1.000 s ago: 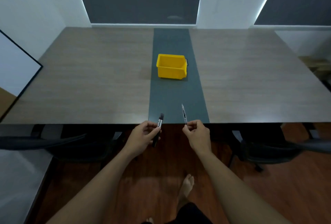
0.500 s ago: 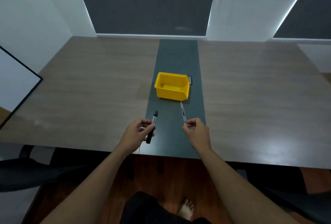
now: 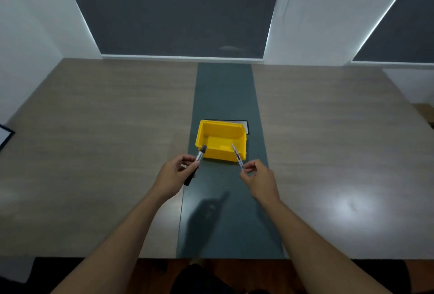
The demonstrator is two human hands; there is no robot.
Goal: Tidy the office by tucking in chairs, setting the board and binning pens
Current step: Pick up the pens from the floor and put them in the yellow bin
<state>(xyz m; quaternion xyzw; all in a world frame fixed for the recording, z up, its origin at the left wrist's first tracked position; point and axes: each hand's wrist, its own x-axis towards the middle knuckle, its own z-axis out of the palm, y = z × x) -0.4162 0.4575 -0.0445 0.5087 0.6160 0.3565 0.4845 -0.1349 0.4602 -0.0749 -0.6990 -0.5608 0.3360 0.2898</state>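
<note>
A yellow bin [image 3: 212, 128] stands open and empty on the dark grey centre strip of the table [image 3: 101, 129]. My left hand [image 3: 173, 175] grips a thick black marker [image 3: 200, 154], whose tip reaches the bin's front left corner. My right hand [image 3: 257, 177] pinches a thin pen [image 3: 236, 155] by its lower end; its tip points up over the bin's front right wall. Both hands hover just in front of the bin, above the strip.
A small black-framed panel [image 3: 244, 122] lies flat behind the bin. A whiteboard corner [image 3: 4, 134] shows at the far left edge. Dark window blinds and white walls close off the far side. Wood floor and my dark clothing show below the table's near edge.
Both hands have moved forward over the table with the marker and the pen, from the near edge to just in front of the bin. The view has come closer to the bin.
</note>
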